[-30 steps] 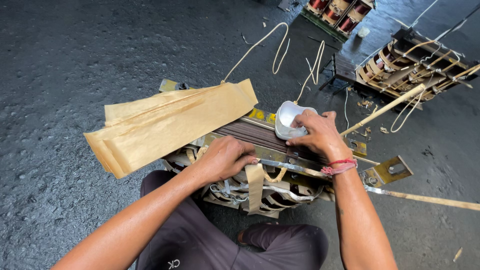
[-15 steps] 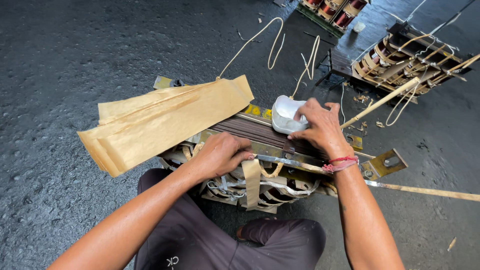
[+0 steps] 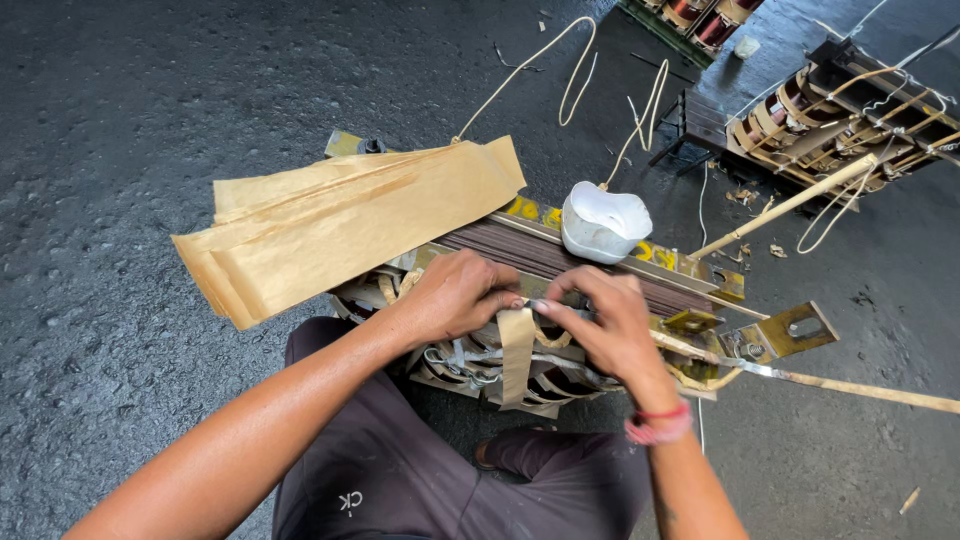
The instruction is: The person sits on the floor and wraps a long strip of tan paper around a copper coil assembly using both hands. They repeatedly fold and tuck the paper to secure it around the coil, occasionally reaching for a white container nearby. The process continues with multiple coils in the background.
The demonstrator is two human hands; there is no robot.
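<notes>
the paper strip is hanging over the near edge of the transformer core, pinched by both the left hand and the right hand, which has come off the white bowl resting on the core. dark concrete floor is lying all around it.
</notes>
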